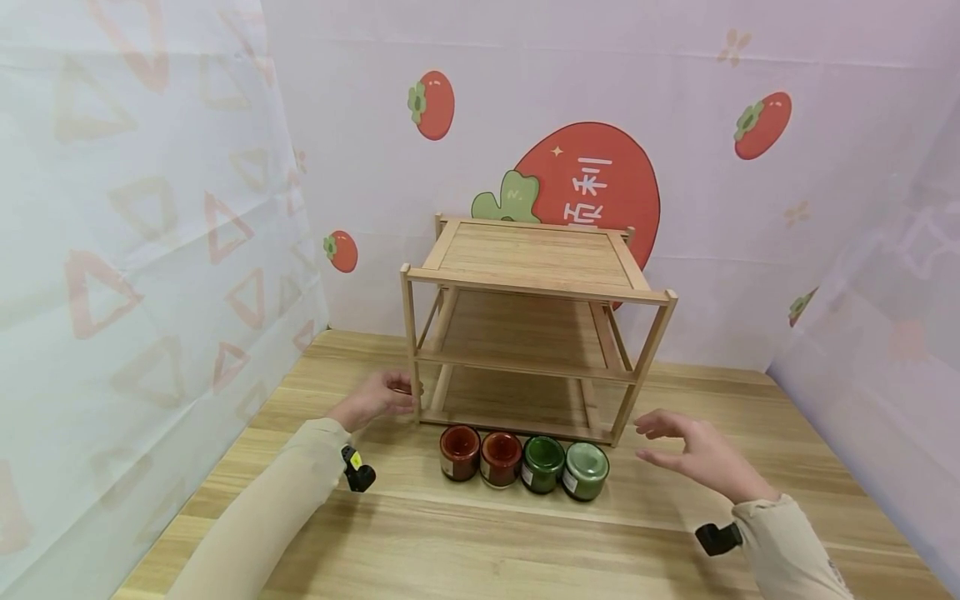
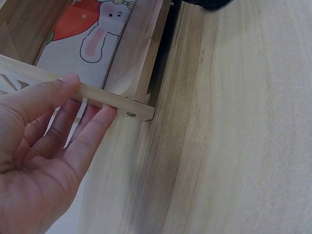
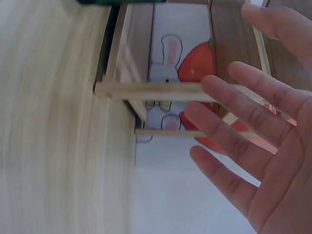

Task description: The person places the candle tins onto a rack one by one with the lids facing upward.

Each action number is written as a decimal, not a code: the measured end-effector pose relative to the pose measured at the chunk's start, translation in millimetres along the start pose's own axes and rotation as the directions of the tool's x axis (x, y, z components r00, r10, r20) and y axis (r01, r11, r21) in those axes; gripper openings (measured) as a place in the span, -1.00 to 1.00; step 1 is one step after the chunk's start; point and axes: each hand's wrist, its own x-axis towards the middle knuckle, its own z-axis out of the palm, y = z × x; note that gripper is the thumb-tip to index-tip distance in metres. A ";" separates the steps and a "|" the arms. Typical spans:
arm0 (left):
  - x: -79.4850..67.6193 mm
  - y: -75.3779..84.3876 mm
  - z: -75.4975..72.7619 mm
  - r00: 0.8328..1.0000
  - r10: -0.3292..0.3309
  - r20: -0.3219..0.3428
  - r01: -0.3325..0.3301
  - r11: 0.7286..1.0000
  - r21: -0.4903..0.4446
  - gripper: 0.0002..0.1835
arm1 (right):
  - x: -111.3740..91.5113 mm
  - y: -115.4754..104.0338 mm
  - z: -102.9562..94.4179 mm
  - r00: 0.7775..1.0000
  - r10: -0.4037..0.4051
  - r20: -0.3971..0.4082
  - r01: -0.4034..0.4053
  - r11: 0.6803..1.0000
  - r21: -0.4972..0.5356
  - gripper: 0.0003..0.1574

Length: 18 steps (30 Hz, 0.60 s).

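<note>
A wooden rack (image 1: 525, 287) with a top and lower shelves stands on the table in the head view. My left hand (image 1: 378, 395) pinches its front left post low down; in the left wrist view the thumb (image 2: 70, 80) lies on one side of the post (image 2: 92, 92) and the fingers on the other. To the right of the rack my right hand (image 1: 690, 450) is held apart from it, fingers spread and holding nothing. Small glass jars stand in a row before the rack: brownish-red (image 1: 460, 452), red (image 1: 501, 458), dark green (image 1: 543, 464) and pale green (image 1: 585, 471).
The wood-grain table (image 1: 465, 550) extends in front of the jars and to both sides. A printed cloth (image 1: 360, 150) with red fruit drawings hangs behind the rack. Pale cloth walls (image 1: 150, 275) bound the left and right sides.
</note>
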 end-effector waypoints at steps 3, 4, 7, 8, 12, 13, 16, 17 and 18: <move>0.2 -0.4 0.3 1.000 -0.003 -0.006 0.003 1.000 -0.006 -0.61 | 1.4 -4.1 3.4 1.000 -0.012 -0.017 0.012 0.999 0.045 -0.54; 0.0 -0.3 0.4 1.000 -0.003 -0.008 0.003 1.000 -0.007 -0.61 | 1.8 -5.4 4.7 1.000 -0.018 -0.025 0.019 0.998 0.058 -0.52; -0.2 0.1 0.8 1.000 -0.006 -0.012 0.006 1.000 -0.012 -0.62 | 3.1 -8.3 9.6 0.997 -0.044 -0.064 0.050 0.993 0.104 -0.45; -0.4 0.4 0.8 1.000 -0.007 -0.013 0.007 1.000 -0.012 -0.62 | 3.6 -9.4 11.4 0.996 -0.053 -0.077 0.063 0.989 0.132 -0.44; -1.1 1.6 0.9 1.000 -0.006 -0.015 0.006 1.000 -0.007 -0.62 | 4.8 -13.4 19.8 0.989 -0.093 -0.118 0.120 0.962 0.246 -0.38; -1.2 1.8 1.0 1.000 -0.006 -0.015 0.006 1.000 -0.005 -0.62 | 4.8 -14.6 21.8 0.987 -0.101 -0.121 0.131 0.952 0.276 -0.37; -1.0 1.6 1.0 1.000 -0.003 -0.010 0.003 1.000 -0.001 -0.62 | 4.5 -18.0 27.4 0.985 -0.110 -0.135 0.150 0.929 0.337 -0.34; -0.8 1.4 1.1 1.000 -0.004 -0.009 0.004 1.000 -0.003 -0.62 | 4.4 -19.1 28.9 0.985 -0.110 -0.134 0.151 0.924 0.351 -0.34; -0.7 1.1 1.0 1.000 -0.001 -0.007 0.001 1.000 -0.001 -0.62 | 4.5 -19.9 30.7 0.984 -0.110 -0.136 0.153 0.921 0.358 -0.33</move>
